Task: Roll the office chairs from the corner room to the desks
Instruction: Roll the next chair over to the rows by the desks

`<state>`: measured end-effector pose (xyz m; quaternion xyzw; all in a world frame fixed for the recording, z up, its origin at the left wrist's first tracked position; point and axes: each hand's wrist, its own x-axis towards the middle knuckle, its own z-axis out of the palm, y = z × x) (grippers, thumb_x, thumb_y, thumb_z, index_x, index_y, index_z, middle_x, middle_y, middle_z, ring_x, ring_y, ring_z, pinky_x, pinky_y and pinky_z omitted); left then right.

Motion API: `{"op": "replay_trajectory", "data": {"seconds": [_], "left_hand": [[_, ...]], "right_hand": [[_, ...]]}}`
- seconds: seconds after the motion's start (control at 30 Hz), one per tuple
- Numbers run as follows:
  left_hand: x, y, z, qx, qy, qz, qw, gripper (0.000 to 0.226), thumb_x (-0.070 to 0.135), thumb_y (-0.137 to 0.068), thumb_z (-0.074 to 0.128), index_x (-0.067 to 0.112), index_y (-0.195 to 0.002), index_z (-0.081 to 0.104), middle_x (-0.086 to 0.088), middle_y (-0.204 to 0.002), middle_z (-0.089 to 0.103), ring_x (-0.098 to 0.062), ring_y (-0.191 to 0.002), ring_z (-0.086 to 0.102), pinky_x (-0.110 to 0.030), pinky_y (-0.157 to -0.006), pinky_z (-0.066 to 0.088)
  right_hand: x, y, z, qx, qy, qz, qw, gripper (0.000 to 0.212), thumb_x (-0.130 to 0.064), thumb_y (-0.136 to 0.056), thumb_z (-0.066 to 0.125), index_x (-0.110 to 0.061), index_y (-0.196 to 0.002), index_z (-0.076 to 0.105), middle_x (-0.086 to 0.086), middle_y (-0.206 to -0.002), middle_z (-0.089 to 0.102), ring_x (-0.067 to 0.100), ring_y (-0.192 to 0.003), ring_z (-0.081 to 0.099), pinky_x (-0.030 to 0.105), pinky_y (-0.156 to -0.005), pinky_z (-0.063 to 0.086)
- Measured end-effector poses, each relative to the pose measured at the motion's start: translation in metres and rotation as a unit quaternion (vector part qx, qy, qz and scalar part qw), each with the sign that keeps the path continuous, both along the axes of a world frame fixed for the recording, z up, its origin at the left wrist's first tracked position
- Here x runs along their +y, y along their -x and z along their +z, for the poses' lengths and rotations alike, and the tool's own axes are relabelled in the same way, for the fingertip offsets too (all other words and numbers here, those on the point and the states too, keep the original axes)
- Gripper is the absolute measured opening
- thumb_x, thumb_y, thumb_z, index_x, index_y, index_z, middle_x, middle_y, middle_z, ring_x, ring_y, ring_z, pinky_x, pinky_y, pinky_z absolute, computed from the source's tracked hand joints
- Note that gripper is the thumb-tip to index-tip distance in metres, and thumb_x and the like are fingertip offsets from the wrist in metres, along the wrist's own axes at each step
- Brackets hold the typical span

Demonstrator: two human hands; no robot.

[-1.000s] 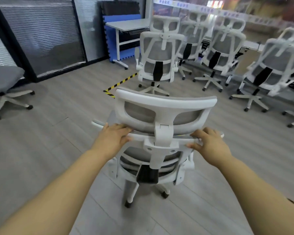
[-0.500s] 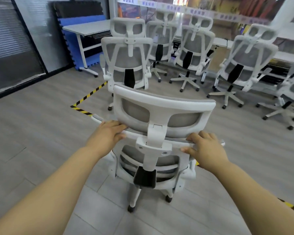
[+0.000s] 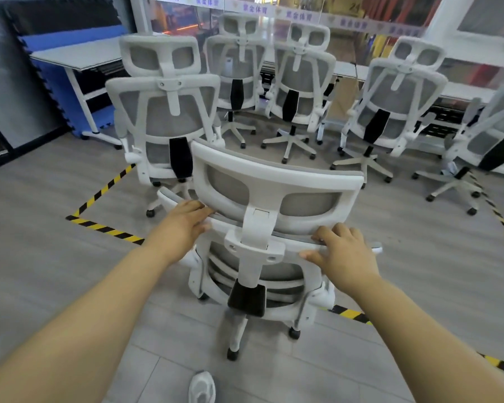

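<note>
A left hand (image 3: 184,225) and right hand (image 3: 342,254) grip the top of a white office chair's (image 3: 274,184) backrest; 5 similar chairs (image 3: 166,112) stand beyond.

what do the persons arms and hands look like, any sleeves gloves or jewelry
Both forearms are bare as far up as the picture shows, with no sleeves in view. The left hand and the right hand wear no gloves, and no rings, watch or bracelet show on either wrist or on the fingers in view.
</note>
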<state>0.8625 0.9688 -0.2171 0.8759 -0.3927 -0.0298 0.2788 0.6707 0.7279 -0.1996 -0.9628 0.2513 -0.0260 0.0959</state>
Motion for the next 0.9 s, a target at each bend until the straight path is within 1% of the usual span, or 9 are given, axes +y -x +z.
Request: {"op": "replay_trajectory", "data": {"seconds": [0.07, 0.2, 0.33, 0.4, 0.53, 0.6, 0.7, 0.83, 0.9], "left_hand": [[-0.020, -0.034, -0.004, -0.006, 0.003, -0.013, 1.000, 0.037, 0.009, -0.094, 0.051, 0.012, -0.131, 0.052, -0.007, -0.130, 0.052, -0.024, -0.126, 0.036, -0.015, -0.100, 0.018], [-0.064, -0.101, -0.008, -0.013, 0.015, -0.032, 0.999, 0.037, 0.015, -0.095, 0.050, 0.014, -0.131, 0.052, -0.002, -0.130, 0.050, -0.017, -0.127, 0.035, -0.017, -0.100, 0.022], [-0.106, -0.169, -0.008, -0.015, 0.002, -0.071, 0.997, 0.037, 0.015, -0.095, 0.049, 0.014, -0.132, 0.051, -0.003, -0.130, 0.050, -0.020, -0.127, 0.035, -0.028, -0.107, 0.027], [-0.126, -0.201, -0.009, -0.016, 0.002, -0.080, 0.997, 0.038, 0.014, -0.095, 0.050, 0.014, -0.133, 0.051, -0.002, -0.132, 0.049, -0.019, -0.128, 0.036, -0.027, -0.108, 0.026], [-0.164, -0.253, -0.010, -0.018, 0.008, -0.088, 0.996, 0.038, 0.010, -0.093, 0.053, 0.011, -0.131, 0.052, -0.005, -0.128, 0.050, -0.020, -0.127, 0.037, -0.022, -0.108, 0.022], [-0.182, -0.279, -0.011, -0.022, 0.009, -0.097, 0.995, 0.038, 0.009, -0.092, 0.054, 0.010, -0.130, 0.053, -0.005, -0.127, 0.051, -0.020, -0.126, 0.037, -0.026, -0.111, 0.023], [-0.209, -0.319, -0.014, -0.038, 0.006, -0.110, 0.993, 0.037, 0.009, -0.092, 0.055, 0.010, -0.128, 0.054, -0.005, -0.127, 0.052, -0.021, -0.126, 0.038, -0.026, -0.109, 0.023], [-0.243, -0.360, -0.015, -0.052, -0.004, -0.115, 0.992, 0.035, 0.009, -0.092, 0.053, 0.008, -0.127, 0.054, -0.005, -0.123, 0.052, -0.023, -0.124, 0.040, -0.038, -0.111, 0.030], [-0.259, -0.378, -0.013, -0.051, -0.006, -0.119, 0.992, 0.034, 0.010, -0.093, 0.052, 0.008, -0.127, 0.054, -0.003, -0.122, 0.052, -0.021, -0.122, 0.041, -0.036, -0.109, 0.032]], "right_hand": [[-0.015, -0.027, -0.001, -0.001, 0.006, -0.012, 1.000, 0.051, -0.064, -0.081, 0.052, -0.028, -0.117, 0.054, 0.000, -0.114, 0.049, 0.025, -0.112, 0.039, 0.040, -0.096, 0.039], [-0.047, -0.081, -0.001, -0.003, 0.003, -0.043, 0.999, 0.050, -0.063, -0.082, 0.053, -0.029, -0.118, 0.053, 0.000, -0.114, 0.049, 0.024, -0.109, 0.039, 0.038, -0.097, 0.038], [-0.078, -0.135, 0.001, 0.001, 0.002, -0.064, 0.998, 0.049, -0.062, -0.082, 0.052, -0.028, -0.117, 0.054, 0.000, -0.114, 0.049, 0.024, -0.109, 0.039, 0.037, -0.095, 0.039], [-0.092, -0.160, 0.000, 0.000, 0.004, -0.073, 0.997, 0.049, -0.063, -0.082, 0.051, -0.027, -0.116, 0.054, 0.000, -0.114, 0.049, 0.024, -0.108, 0.040, 0.037, -0.094, 0.039], [-0.122, -0.206, -0.001, 0.003, 0.014, -0.078, 0.997, 0.049, -0.065, -0.083, 0.048, -0.029, -0.116, 0.053, -0.001, -0.114, 0.049, 0.025, -0.108, 0.041, 0.039, -0.096, 0.037], [-0.138, -0.228, -0.001, -0.001, 0.006, -0.079, 0.997, 0.050, -0.065, -0.082, 0.048, -0.028, -0.115, 0.053, -0.001, -0.114, 0.049, 0.024, -0.108, 0.040, 0.040, -0.097, 0.037], [-0.164, -0.261, -0.004, -0.002, 0.006, -0.080, 0.997, 0.051, -0.066, -0.082, 0.047, -0.030, -0.116, 0.053, -0.003, -0.116, 0.048, 0.024, -0.110, 0.039, 0.040, -0.099, 0.035], [-0.198, -0.304, -0.007, -0.008, 0.006, -0.086, 0.996, 0.051, -0.068, -0.081, 0.046, -0.031, -0.116, 0.053, -0.003, -0.118, 0.047, 0.024, -0.112, 0.039, 0.041, -0.099, 0.033], [-0.213, -0.321, -0.008, -0.002, 0.006, -0.089, 0.996, 0.051, -0.068, -0.081, 0.046, -0.031, -0.115, 0.052, -0.004, -0.117, 0.047, 0.023, -0.112, 0.038, 0.041, -0.098, 0.032]]}}
